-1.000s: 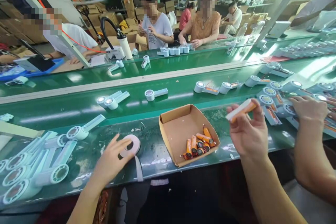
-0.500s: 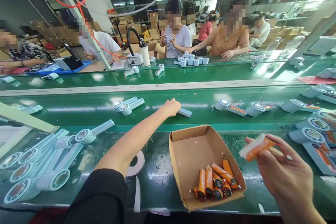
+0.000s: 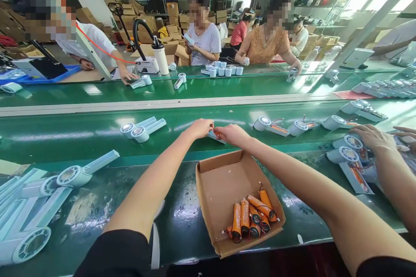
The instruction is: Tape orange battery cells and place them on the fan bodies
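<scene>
Out over the green belt, my left hand (image 3: 199, 129) is closed round the round end of a light-blue handheld fan housing (image 3: 217, 137), hiding most of it. My right hand (image 3: 234, 135) meets it there, fingers pinched together at the open handle. The orange battery it carried is almost wholly covered by the fingers. Below my wrists sits a shallow cardboard box (image 3: 216, 181) with several orange batteries (image 3: 245, 216) and their thin wires in its near right part. A roll of white tape (image 3: 159, 210) lies mostly hidden under my left forearm, its loose strip hanging toward the table edge.
Several fan housings (image 3: 32, 199) are piled at left; two more (image 3: 139, 133) lie on the belt. Housings with batteries (image 3: 299, 127) stand to the right, near a co-worker's hands (image 3: 377, 140). Other people work across the belt, beside a white bottle (image 3: 160, 57).
My left hand left the tape roll and reached forward to a housing on the belt. My right hand brought the battery from the right to that housing, and both hands now meet.
</scene>
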`<state>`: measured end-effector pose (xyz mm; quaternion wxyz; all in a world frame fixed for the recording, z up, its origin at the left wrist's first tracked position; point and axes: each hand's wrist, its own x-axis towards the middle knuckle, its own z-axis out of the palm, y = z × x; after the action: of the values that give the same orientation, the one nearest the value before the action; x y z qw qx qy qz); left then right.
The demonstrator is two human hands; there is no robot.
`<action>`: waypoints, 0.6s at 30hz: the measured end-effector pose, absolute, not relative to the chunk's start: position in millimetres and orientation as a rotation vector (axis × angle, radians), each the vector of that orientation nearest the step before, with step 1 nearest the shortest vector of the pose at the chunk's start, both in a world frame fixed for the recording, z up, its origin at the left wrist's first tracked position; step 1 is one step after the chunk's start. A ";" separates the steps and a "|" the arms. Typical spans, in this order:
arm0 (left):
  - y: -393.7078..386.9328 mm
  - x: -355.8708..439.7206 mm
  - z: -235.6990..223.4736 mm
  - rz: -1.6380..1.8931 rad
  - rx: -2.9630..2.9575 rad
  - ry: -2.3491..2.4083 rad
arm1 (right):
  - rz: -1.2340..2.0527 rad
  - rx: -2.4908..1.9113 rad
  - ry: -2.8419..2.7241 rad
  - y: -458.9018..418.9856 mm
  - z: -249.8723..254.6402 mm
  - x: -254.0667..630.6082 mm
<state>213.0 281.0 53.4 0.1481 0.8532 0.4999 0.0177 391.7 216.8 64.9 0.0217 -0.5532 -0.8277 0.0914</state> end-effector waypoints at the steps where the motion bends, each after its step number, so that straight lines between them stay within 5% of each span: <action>1: 280.1 215.7 51.9 0.066 2.440 1.447 | 0.263 -1.743 -2.614 218.4 63.3 391.0; 14: 240.1 201.1 64.0 0.476 2.295 1.552 | 0.187 -1.753 -2.688 193.3 111.7 388.4; 18: 153.0 113.2 48.8 0.711 2.244 1.527 | 0.672 -1.240 -2.760 102.9 109.3 404.6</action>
<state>113.2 153.0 48.8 0.1672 0.7884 0.5366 0.2500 404.6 102.9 109.3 0.0211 -0.3999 -0.8903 0.2168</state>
